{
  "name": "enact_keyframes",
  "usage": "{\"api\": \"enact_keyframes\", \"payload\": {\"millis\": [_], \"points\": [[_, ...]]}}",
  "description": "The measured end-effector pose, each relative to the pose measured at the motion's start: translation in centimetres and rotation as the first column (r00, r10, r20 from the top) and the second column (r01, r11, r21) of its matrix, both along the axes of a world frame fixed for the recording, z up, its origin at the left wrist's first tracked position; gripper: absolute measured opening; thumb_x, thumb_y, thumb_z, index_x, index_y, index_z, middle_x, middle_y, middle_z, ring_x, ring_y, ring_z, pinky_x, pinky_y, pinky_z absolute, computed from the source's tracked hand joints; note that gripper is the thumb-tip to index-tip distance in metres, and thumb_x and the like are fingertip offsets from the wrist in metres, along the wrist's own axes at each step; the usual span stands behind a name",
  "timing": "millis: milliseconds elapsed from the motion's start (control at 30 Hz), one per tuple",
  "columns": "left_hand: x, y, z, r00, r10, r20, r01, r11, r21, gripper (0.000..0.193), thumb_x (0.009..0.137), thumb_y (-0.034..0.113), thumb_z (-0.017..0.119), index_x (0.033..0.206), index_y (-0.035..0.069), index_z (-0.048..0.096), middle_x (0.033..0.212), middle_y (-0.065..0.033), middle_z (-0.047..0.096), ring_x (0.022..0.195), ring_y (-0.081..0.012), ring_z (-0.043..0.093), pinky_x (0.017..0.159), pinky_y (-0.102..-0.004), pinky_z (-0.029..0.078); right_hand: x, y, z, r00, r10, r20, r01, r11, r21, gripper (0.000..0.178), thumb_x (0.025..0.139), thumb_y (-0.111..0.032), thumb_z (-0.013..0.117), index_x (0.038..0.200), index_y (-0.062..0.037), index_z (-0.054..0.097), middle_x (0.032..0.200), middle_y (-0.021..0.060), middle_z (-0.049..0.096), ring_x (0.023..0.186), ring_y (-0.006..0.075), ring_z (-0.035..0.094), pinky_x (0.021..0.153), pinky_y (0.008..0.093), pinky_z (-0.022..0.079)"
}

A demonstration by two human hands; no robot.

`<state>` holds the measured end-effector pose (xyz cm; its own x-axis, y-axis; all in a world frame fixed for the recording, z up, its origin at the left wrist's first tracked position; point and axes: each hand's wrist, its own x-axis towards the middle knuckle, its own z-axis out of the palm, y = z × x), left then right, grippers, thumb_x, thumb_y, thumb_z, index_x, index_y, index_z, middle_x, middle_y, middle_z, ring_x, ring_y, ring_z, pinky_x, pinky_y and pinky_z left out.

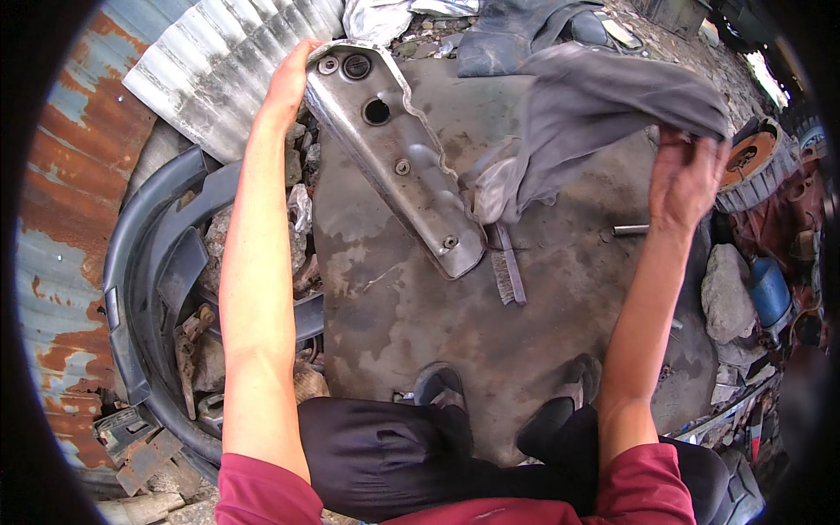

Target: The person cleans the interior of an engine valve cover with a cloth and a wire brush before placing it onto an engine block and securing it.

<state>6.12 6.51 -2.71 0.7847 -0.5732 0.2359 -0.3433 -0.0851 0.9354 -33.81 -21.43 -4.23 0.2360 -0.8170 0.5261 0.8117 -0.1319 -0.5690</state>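
Nearest the body: dark-trousered knees above a stained metal sheet [411,306]. Mid-sheet: wire brush [506,271], lying flat; small metal cylinder [630,230], to its right. Farther out: left hand [284,83], fingers closed round the far end of a long metal cover [394,153], held tilted above the sheet; right hand [687,179], clenched on a grey rag [595,114] draped toward the cover's near end

An outdoor scrap-strewn repair yard: rusted corrugated sheets [61,201] on the left, a black plastic fender [144,262] beside them, an oil-stained slab [490,350] in the middle, rubble and machine parts [761,166] far right.
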Motion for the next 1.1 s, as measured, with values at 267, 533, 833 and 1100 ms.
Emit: {"api": "enact_keyframes", "payload": {"millis": [267, 533, 833, 1100], "points": [[0.8, 1.1, -0.5, 0.989, 0.119, -0.088, -0.115, 0.992, 0.047, 0.042, 0.1, 0.036, 0.044, 0.115, 0.006, 0.07, 0.111, -0.0054, 0.069, 0.102, -0.016, 0.06, 0.094, -0.03, 0.043, -0.2, -0.5, -0.6, 0.893, -0.436, -0.113, 0.443, 0.895, 0.047, 0.016, 0.102, -0.01, 0.05, 0.116, -0.0064, 0.059, 0.1, 0.0032, 0.065, 0.081, 0.0133, 0.06, 0.072, 0.0267, 0.048], [-0.5, 0.7, -0.1, 0.98, 0.199, 0.009, -0.199, 0.976, 0.093, 0.043, 0.099, 0.034, 0.044, 0.115, 0.004, 0.069, 0.111, -0.0075, 0.069, 0.103, -0.017, 0.059, 0.094, -0.0312, 0.042, 2.3, 3.9, -7.2, 0.85, -0.283, -0.444, 0.407, 0.888, 0.213, 0.027, 0.107, -0.022, 0.048, 0.094, -0.0033, 0.063, 0.08, -0.0017, 0.058, 0.071, 0.0087, 0.051, 0.063, 0.0259, 0.042], [-1.5, -0.1, 1.0, 0.982, 0.172, 0.072, -0.181, 0.975, 0.127, 0.045, 0.1, 0.034, 0.042, 0.115, 0.001, 0.068, 0.113, -0.0082, 0.069, 0.105, -0.0172, 0.059, 0.096, -0.0324, 0.043, 8.7, 11.8, -12.1, 0.774, -0.032, -0.633, -0.005, 0.998, -0.057, 0.028, 0.094, -0.025, 0.072, 0.102, 0.0016, 0.065, 0.086, 0.0056, 0.064, 0.08, 0.0167, 0.06, 0.074, 0.0334, 0.05], [-4.3, -2.1, 2.3, 0.983, 0.036, 0.177, -0.06, 0.99, 0.129, 0.042, 0.1, 0.029, 0.042, 0.114, -0.001, 0.068, 0.111, -0.0089, 0.069, 0.104, -0.016, 0.059, 0.095, -0.0307, 0.043, 8.5, 12.9, -18.8, 0.454, -0.293, -0.842, -0.107, 0.919, -0.378, 0.027, 0.089, -0.019, 0.075, 0.093, 0.0049, 0.062, 0.085, 0.0207, 0.062, 0.072, 0.0375, 0.06, 0.069, 0.042, 0.048]]}}
